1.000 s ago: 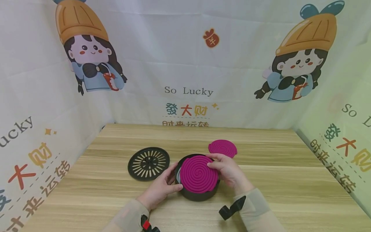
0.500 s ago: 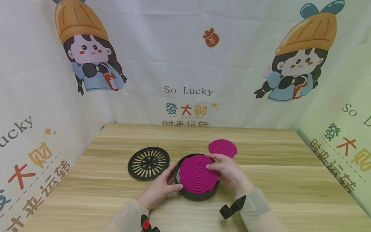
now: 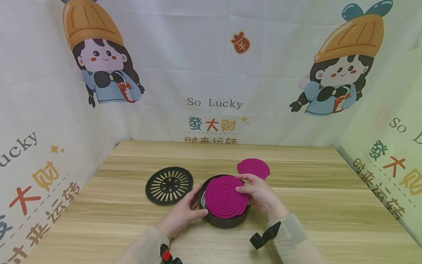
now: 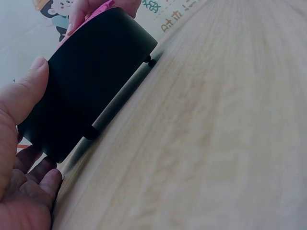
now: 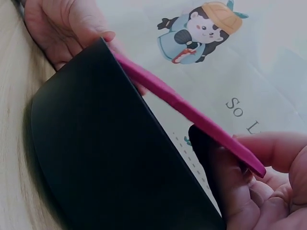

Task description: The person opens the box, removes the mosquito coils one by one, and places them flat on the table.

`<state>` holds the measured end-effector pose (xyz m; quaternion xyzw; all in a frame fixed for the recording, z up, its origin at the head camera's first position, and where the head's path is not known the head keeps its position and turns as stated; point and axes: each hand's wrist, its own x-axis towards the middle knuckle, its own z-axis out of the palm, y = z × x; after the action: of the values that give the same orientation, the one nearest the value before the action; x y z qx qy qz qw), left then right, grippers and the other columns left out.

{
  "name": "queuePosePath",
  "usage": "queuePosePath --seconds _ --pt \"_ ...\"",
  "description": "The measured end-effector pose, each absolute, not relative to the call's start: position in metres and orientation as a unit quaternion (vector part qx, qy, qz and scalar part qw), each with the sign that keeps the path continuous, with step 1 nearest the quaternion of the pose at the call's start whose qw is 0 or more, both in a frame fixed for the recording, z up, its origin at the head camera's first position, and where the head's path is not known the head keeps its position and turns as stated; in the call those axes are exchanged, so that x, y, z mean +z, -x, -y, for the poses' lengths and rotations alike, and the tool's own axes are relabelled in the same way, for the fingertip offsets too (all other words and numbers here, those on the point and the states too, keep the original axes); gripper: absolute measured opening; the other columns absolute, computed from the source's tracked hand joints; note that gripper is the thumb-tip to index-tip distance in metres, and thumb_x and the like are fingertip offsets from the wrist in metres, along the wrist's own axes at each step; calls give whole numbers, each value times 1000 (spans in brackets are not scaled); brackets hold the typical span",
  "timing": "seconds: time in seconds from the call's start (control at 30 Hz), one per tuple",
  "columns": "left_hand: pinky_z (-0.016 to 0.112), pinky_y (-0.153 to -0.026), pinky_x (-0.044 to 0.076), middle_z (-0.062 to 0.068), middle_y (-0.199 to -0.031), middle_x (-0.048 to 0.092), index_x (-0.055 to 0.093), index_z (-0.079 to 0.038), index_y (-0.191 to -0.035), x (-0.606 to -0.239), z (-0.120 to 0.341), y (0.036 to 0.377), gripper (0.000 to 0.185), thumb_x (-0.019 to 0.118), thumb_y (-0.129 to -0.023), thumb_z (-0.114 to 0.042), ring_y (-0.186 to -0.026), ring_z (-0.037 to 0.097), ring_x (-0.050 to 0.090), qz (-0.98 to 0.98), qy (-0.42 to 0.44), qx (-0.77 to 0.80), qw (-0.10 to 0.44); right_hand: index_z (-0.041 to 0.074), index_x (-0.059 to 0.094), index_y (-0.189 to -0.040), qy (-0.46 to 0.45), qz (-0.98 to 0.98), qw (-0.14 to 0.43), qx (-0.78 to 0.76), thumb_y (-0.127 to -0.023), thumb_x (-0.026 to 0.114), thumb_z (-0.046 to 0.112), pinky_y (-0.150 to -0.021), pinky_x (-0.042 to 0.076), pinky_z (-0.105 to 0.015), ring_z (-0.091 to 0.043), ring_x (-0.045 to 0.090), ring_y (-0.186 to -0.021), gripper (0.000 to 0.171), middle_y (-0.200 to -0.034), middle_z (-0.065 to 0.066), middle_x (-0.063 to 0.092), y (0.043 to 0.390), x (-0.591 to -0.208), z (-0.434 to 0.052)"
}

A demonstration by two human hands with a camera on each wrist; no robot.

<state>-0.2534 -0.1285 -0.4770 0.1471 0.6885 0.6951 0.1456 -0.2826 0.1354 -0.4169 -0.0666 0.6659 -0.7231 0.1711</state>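
Note:
A magenta spiral mosquito coil (image 3: 226,197) lies slanted over the top of a round black mosquito coil holder (image 3: 225,223). My right hand (image 3: 260,194) pinches the coil's right edge, thumb on its upper face and fingers beneath. In the right wrist view that edge of the coil (image 5: 177,103) is raised above the holder's rim, and its far end dips at the rim by my other hand. My left hand (image 3: 182,212) grips the holder's left side, thumb at the near wall. Small feet show under the holder (image 4: 91,67) in the left wrist view. Most of the holder's inside is hidden under the coil.
A black slotted round lid (image 3: 169,186) lies on the wooden table (image 3: 313,212) left of the holder. Behind my right hand lies a second magenta coil (image 3: 253,168). A printed cloth (image 3: 211,73) hangs around the table's back and sides.
The pinched coil has shifted very slightly over the holder. Both hands keep their places, and the lid and second coil have not moved.

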Motion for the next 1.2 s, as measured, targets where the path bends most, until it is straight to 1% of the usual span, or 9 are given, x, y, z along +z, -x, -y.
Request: queuePosePath --seconds 0.17,0.3,0.5,0.73,0.83,0.9,1.03,1.1,1.2 --pt "37 -110 32 19 -158 12 14 -9 -155 -477 128 254 95 76 -82 -13 -143 37 17 -682 -148 700 148 -4 42 -137 70 -644 178 -741 -90 56 -3 -59 57 -24 -7 65 -66 49 -86 1 68 285 -419 -138" --pt "36 -109 32 19 -158 12 14 -9 -154 -477 128 254 95 75 -82 -11 -143 36 16 -677 -151 704 149 -3 43 -134 70 -627 180 -755 -90 55 -4 -58 57 -24 -7 65 -67 45 -87 2 68 286 -421 -139" --pt "36 -110 31 19 -159 12 13 -8 -154 -478 128 255 95 75 -82 -10 -144 36 15 -674 -155 706 149 5 51 -126 54 -610 159 -774 -90 54 -5 -57 56 -21 -6 65 -66 37 -85 3 69 291 -418 -144" --pt "38 -110 31 20 -159 9 13 -7 -154 -478 127 254 96 76 -82 -10 -143 38 14 -673 -156 708 147 9 48 -127 34 -595 147 -790 -93 52 -5 -58 55 -21 -6 65 -66 38 -83 4 68 300 -414 -159" --pt "38 -110 32 20 -159 9 13 -7 -154 -478 127 254 95 75 -82 -10 -143 38 14 -674 -154 707 146 11 49 -125 23 -584 141 -799 -93 51 -5 -57 55 -19 -6 65 -65 36 -83 3 68 304 -413 -166" --pt "39 -110 32 20 -159 9 14 -7 -154 -478 127 254 95 75 -82 -10 -143 39 14 -675 -153 707 145 11 48 -125 21 -577 138 -805 -94 51 -5 -56 54 -19 -6 66 -65 35 -84 3 68 307 -412 -171" --pt "39 -110 32 20 -159 9 14 -7 -154 -478 127 254 95 75 -82 -10 -143 39 15 -679 -152 704 143 6 43 -129 19 -570 129 -811 -95 49 -5 -55 54 -18 -6 66 -65 36 -88 3 68 312 -412 -182" --pt "40 -109 32 20 -159 9 14 -7 -154 -478 127 254 95 75 -82 -10 -143 39 15 -679 -153 704 143 6 43 -127 13 -561 124 -818 -95 48 -5 -56 55 -18 -7 67 -66 34 -89 2 68 314 -413 -188" --pt "39 -109 33 21 -158 9 13 -7 -154 -477 127 253 96 76 -82 -10 -143 39 15 -676 -153 706 144 9 47 -120 0 -547 116 -829 -96 47 -4 -57 55 -19 -7 67 -66 27 -88 2 67 316 -413 -197"
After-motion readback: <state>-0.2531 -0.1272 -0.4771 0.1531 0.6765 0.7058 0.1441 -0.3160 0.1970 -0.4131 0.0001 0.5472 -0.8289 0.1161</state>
